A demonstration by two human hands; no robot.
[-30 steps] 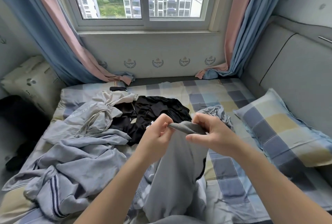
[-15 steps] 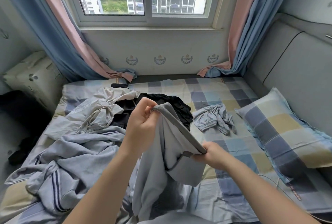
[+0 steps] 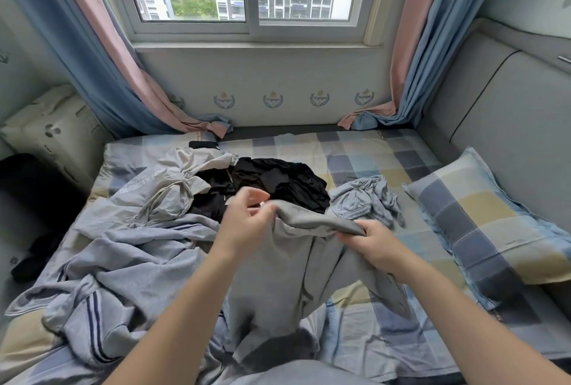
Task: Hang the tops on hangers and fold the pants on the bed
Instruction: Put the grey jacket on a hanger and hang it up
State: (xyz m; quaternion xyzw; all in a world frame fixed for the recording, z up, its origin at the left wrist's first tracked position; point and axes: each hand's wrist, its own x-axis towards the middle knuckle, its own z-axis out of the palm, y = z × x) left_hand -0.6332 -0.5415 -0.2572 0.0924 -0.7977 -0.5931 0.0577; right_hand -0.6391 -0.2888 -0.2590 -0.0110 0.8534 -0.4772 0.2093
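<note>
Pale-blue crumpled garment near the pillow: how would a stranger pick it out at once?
Find the checked pillow on the right side of the bed. Just left of it, between the pillow and the black clothes, lies the pale-blue garment. It is the smallest heap, separate from the big pile on the left, with a gathered waistband showing.

I can read no words here; the four laurel crests (image 3: 273,100) on the wall (image 3: 278,72) carry lettering too small to make out; the box's (image 3: 55,128) printed marks are blurred.
</note>
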